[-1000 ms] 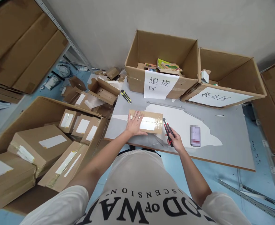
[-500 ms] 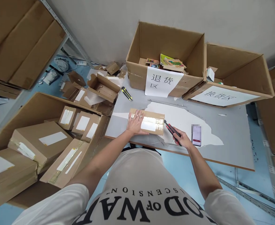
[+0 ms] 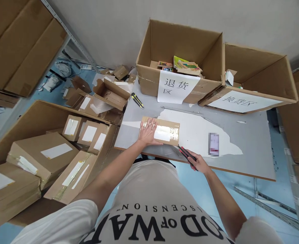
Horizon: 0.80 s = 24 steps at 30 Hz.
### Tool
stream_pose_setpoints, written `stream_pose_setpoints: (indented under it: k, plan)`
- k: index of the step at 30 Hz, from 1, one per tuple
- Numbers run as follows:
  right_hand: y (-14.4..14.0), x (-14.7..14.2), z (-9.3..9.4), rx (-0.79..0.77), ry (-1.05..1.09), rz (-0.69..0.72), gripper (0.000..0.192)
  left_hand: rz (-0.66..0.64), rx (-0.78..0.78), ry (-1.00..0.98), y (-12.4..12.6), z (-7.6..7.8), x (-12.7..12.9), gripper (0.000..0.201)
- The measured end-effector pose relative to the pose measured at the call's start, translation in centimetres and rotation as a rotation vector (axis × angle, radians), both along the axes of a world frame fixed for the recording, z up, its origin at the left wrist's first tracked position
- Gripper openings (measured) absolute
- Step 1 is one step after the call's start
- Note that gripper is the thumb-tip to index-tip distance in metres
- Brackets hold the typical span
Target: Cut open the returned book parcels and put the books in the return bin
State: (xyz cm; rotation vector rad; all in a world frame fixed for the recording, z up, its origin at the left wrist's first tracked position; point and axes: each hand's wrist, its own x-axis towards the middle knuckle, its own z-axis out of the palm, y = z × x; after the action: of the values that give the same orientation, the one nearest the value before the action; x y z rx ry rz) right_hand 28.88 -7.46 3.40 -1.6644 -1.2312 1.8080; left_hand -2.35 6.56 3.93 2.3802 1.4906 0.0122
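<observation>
Pinning parcel (image 3: 164, 130) w/ left hand (image 3: 147, 133) — right hand (image 3: 199, 164) gripping cutter (image 3: 187, 155).

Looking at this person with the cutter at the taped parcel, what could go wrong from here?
1. The left hand lies flat on the taped parcel, close to the red utility knife in the right hand; a slip could cut the fingers.
2. A deep cut could perhaps damage whatever is inside the parcel.
3. The phone lies beside the knife hand and might get knocked.
</observation>
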Motion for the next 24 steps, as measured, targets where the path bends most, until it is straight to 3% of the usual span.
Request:
stream_pose_setpoints:
  k: [5,18,24]
  plan:
    - [-0.9,-0.7,-0.3,0.023,-0.015,-0.050,0.070,-0.004,0.013,-0.004,-0.1,0.1,0.0,0.110]
    - [-2.0,1.8,0.5,-0.017,-0.049,-0.141,0.076,-0.023,0.062,-0.029,-0.4,0.1,-0.3,0.114]
    - [-2.8,2.6,-1.4,0.076,-0.104,-0.299,0.073,-0.090,0.062,-0.099,0.0,-0.1,-1.2,0.109]
